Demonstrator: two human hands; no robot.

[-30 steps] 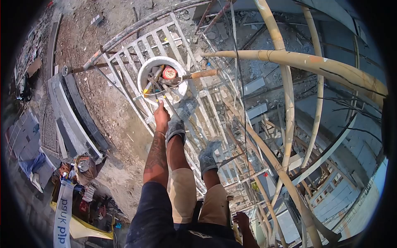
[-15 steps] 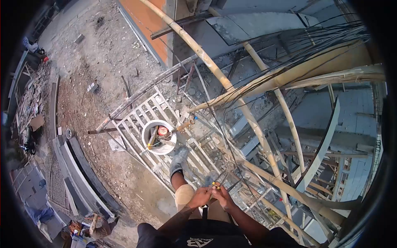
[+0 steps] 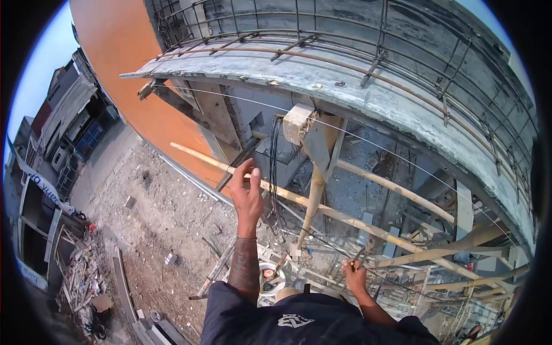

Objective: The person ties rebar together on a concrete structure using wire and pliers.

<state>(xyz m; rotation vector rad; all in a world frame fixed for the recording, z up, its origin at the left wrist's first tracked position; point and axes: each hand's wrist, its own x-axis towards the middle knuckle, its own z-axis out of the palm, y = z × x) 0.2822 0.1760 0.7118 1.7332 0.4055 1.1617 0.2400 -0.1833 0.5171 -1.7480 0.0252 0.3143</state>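
My left hand point(image 3: 247, 192) is raised in front of me, its fingers apart and slightly bent, with nothing visible in it. Just to its right, a bundle of thin dark wires point(image 3: 275, 167) hangs from the edge of the concrete ledge point(image 3: 345, 95). Lower down on the right, my right hand point(image 3: 355, 277) is closed around pincers point(image 3: 357, 264) with yellow-and-dark handles; their metal end points up and is small in view. A bamboo pole point(image 3: 299, 199) passes behind my left hand.
A rebar grid point(image 3: 379, 49) stands along the ledge, with a taut white string point(image 3: 391, 152) below. A wooden block point(image 3: 298, 123) tops an upright bamboo post point(image 3: 312, 201). A white bucket point(image 3: 278, 283) holding tools sits by my feet. Rubble ground point(image 3: 155, 230) lies far below, left.
My view has tilted up to the ledge and rebar. My hands, together at my waist before, have parted: the left has risen, while the right has moved rightward with the pincers.
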